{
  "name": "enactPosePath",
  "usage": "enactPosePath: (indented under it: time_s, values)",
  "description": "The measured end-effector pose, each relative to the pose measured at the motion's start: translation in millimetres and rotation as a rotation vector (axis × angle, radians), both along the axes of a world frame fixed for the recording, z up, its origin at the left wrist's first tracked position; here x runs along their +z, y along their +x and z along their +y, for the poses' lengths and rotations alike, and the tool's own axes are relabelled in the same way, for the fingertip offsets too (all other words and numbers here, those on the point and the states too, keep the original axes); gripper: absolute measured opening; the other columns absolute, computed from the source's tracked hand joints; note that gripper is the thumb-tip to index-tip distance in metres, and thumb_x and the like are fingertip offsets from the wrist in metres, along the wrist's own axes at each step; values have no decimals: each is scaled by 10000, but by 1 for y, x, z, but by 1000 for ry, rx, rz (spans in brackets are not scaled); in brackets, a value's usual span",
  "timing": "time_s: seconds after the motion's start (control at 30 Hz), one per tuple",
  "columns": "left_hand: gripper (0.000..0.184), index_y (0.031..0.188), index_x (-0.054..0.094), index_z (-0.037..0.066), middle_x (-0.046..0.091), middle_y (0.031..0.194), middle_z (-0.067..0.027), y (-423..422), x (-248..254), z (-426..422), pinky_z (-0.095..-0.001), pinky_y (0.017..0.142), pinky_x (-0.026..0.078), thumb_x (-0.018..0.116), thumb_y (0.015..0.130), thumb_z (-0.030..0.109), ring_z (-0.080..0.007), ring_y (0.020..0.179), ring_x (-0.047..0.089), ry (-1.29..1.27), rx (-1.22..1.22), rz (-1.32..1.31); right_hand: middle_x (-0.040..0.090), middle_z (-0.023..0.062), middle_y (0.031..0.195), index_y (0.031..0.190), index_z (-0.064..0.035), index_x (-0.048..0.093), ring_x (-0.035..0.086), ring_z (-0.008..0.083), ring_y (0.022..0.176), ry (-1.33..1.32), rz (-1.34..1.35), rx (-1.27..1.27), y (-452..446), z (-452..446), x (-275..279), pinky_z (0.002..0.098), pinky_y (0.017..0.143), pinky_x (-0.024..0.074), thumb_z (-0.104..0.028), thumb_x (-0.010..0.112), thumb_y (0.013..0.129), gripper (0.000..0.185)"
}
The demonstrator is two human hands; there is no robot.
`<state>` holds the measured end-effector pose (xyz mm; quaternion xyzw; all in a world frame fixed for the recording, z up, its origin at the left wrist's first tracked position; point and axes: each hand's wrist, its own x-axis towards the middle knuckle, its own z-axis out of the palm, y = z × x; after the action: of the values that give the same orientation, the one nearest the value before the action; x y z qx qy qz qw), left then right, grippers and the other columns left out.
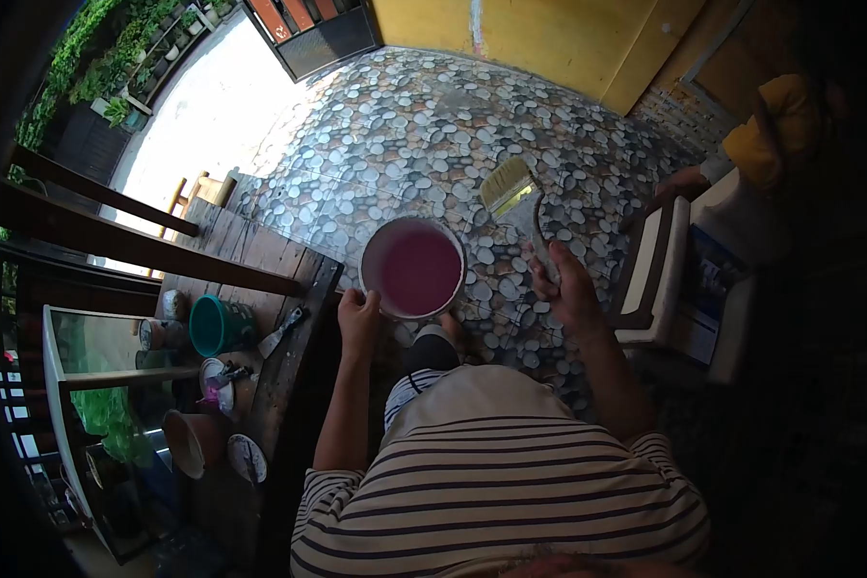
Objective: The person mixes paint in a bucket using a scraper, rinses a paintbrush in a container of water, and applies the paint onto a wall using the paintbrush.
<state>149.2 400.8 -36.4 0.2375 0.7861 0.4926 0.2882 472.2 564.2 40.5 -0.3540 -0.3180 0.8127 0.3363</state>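
Note:
My left hand [359, 318] is closed on the near left rim of a round bucket [363, 260]. Purple-pink paint [416, 270] shows inside the bucket. My right hand [570, 282] grips the handle of a wide paintbrush [520, 204], held up to the right of the bucket. The brush's pale bristles point up and away to the left, apart from the paint. The bucket hangs over the pebble-patterned floor, just right of the wooden table's corner.
On the wooden table [299, 265] at left stand a teal bucket [223, 325], a scraper [283, 330], a brown pot [191, 443] and a round lid [247, 459]. A glass case [106, 337] is beyond. At right is an upholstered chair [651, 273]; a yellow wall [559, 48] stands ahead.

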Motion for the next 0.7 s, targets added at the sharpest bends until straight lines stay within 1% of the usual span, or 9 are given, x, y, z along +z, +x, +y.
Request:
enactPosePath:
  time_s: [0.03, 0.17, 0.27, 0.33, 0.4, 0.47, 0.5, 0.57, 0.7]
  values:
    - [202, 807, 543, 29, 545, 757, -12, -3, -5, 17, -262, 560, 479, 658, 904, 165, -79, 647, 529, -16, -57, 45, 528, 13, 880, 1215, -54, 545, 348, 56, 577, 19, 11, -4, 4, 9, -1, 226, 532, 291, -354, 459, 1070, 344]
    - [236, 782, 540, 0, 533, 723, -27, -25, -58, 91, -290, 575, 466, 669, 882, 170, -104, 668, 547, 57, -53, -41, 493, -1, 839, 1148, -94, 547, 345, 49, 569, -38, -37, -84, 16, 52, -12, 225, 518, 278, -346, 469, 1075, 274]
    - [288, 776, 518, -34, 522, 705, -67, -24, -29, 153, -340, 603, 414, 679, 861, 189, -133, 663, 455, 11, -79, 82, 487, -7, 820, 1107, -106, 539, 336, 46, 549, -9, -121, -159, 21, 93, -25, 223, 490, 261, -337, 491, 1075, 238]
    - [303, 770, 509, -44, 518, 694, -86, -39, -46, 192, -358, 614, 423, 680, 854, 192, -159, 657, 458, 7, -133, 196, 498, -9, 806, 1075, -106, 534, 354, 38, 537, 32, -188, -238, 18, 127, -25, 220, 466, 255, -314, 523, 1068, 208]
    - [319, 765, 499, -49, 514, 710, -104, -55, -76, 234, -375, 621, 414, 681, 849, 199, -175, 653, 456, 37, -80, -47, 509, -10, 801, 1062, -100, 538, 385, 32, 536, 151, -400, -170, 19, 163, -29, 220, 455, 271, -288, 537, 1063, 188]
    - [290, 793, 492, -40, 514, 736, -93, -72, -109, 272, -367, 589, 482, 674, 865, 174, -162, 659, 495, 40, -147, 13, 537, -2, 816, 1064, -86, 552, 408, 30, 544, 138, -409, -205, 15, 199, -22, 214, 461, 294, -280, 539, 1063, 195]
    - [290, 793, 492, -40, 514, 736, -93, -72, -91, 295, -367, 589, 482, 674, 865, 174, -162, 659, 495, 61, -170, 10, 553, 2, 835, 1074, -79, 556, 407, 29, 546, 128, -426, -229, 11, 216, -26, 213, 461, 300, -265, 531, 1068, 187]
    - [256, 824, 475, -27, 508, 779, -76, -70, -61, 330, -347, 556, 588, 658, 883, 141, -152, 678, 548, 92, -109, -303, 587, 10, 872, 1088, -62, 587, 425, 29, 565, 135, -431, -285, 0, 251, -31, 206, 471, 328, -251, 528, 1070, 199]
    - [257, 827, 436, -17, 491, 840, -80, -92, -65, 392, -375, 585, 668, 645, 888, 119, -159, 696, 582, 98, -154, -314, 602, 16, 861, 1079, -19, 609, 467, 36, 577, 167, -459, -352, -25, 310, -29, 212, 474, 355, -274, 542, 1065, 264]
